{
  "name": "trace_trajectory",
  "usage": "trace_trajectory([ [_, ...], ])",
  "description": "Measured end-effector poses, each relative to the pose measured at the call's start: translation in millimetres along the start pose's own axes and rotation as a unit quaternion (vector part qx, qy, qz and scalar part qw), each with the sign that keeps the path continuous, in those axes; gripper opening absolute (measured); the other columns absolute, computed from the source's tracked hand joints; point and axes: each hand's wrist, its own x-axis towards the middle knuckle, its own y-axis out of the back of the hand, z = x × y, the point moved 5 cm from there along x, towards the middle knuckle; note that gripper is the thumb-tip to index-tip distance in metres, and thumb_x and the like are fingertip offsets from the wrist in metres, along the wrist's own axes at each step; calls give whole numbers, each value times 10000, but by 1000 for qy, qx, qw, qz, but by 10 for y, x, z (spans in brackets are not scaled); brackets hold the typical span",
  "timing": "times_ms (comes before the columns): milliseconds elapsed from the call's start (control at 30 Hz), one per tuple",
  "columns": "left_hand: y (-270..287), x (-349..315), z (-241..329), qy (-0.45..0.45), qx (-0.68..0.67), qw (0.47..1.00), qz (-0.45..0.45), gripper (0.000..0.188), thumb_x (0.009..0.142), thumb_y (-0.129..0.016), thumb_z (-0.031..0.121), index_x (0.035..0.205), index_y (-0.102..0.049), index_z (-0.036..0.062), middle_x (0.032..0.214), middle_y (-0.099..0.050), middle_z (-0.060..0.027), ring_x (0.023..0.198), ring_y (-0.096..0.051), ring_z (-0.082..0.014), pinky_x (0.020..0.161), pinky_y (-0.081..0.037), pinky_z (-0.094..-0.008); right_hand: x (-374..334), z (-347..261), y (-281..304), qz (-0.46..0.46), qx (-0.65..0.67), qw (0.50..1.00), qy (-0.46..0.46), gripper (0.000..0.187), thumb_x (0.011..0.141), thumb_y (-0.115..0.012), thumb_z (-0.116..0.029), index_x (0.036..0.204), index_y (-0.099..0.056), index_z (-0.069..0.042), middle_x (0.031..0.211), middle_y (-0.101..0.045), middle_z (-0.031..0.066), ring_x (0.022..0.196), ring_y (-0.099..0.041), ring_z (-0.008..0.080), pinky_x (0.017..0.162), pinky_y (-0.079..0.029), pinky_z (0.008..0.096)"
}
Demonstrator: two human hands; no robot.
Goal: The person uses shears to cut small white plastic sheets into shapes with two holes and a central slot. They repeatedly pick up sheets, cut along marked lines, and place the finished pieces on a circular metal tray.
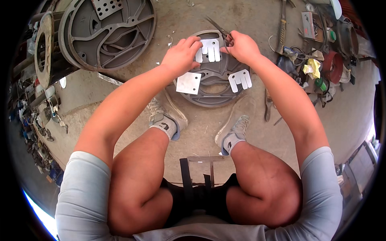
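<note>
A thin white slotted sheet [210, 50] with finger-like strips is above a round grey cast-metal disc [215, 102]. My left hand [181, 56] pinches its left edge, fingers bent and thumb below. In my right hand [242, 47] is a pair of scissors [219, 27], its handles among my fingers and its dark blades pointing up and to the left, away from the sheet. Below my left hand, a squarish white sheet [187, 83] with two holes lies on the disc. Another slotted sheet [240, 80] lies on the disc's right side.
Larger cast-metal wheel [120, 52] stands at the upper left, a perforated plate [107, 7] on it. At the right are a hammer-like tool [282, 32], a small box [309, 25], a yellow crumpled wrapper [312, 68] and a red round part [333, 67]. My shoes flank the disc.
</note>
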Motion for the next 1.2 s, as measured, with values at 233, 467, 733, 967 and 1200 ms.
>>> trace_trajectory([
  [233, -79, 37, 95, 29, -24, 999, 28, 643, 747, -936, 201, 1288, -607, 94, 1479, -552, -46, 1306, -587, -312, 1062, -559, -437, 13, -10, 43, 3, -49, 998, -43, 546, 830, -899, -478, 1166, -728, -83, 1104, -792, 119, 1050, -751, 333, 879, -590, 460],
  [467, -95, 34, 80, 32, -20, 999, 37, 590, 750, -935, 208, 1241, -631, 84, 1489, -545, -58, 1316, -584, -326, 1066, -554, -440, 4, 35, -14, 26, -35, 997, -59, 596, 812, -900, -543, 1143, -718, -81, 1044, -794, 92, 1020, -755, 317, 854, -590, 451],
  [733, -125, -52, 33, 34, -23, 998, 52, 535, 809, -909, 229, 1257, -640, 115, 1524, -530, -67, 1357, -579, -337, 1060, -560, -455, -35, 34, -27, 33, -36, 997, -64, 620, 805, -896, -568, 1152, -713, -88, 1053, -794, 79, 1033, -755, 300, 857, -589, 443],
  [967, -138, -58, 18, 24, -28, 997, 63, 510, 825, -895, 223, 1255, -642, 119, 1521, -544, -59, 1341, -585, -326, 1059, -560, -446, -48, 23, -33, 34, -41, 996, -66, 588, 823, -888, -540, 1178, -716, -105, 1087, -796, 72, 1047, -757, 286, 868, -588, 439],
  [1200, -141, -62, 4, 14, -22, 997, 66, 515, 823, -896, 233, 1264, -649, 135, 1531, -552, -38, 1322, -592, -315, 1057, -560, -438, -52, 34, -33, 30, -34, 997, -61, 589, 824, -890, -540, 1180, -713, -105, 1076, -794, 68, 1040, -757, 280, 862, -589, 434],
])
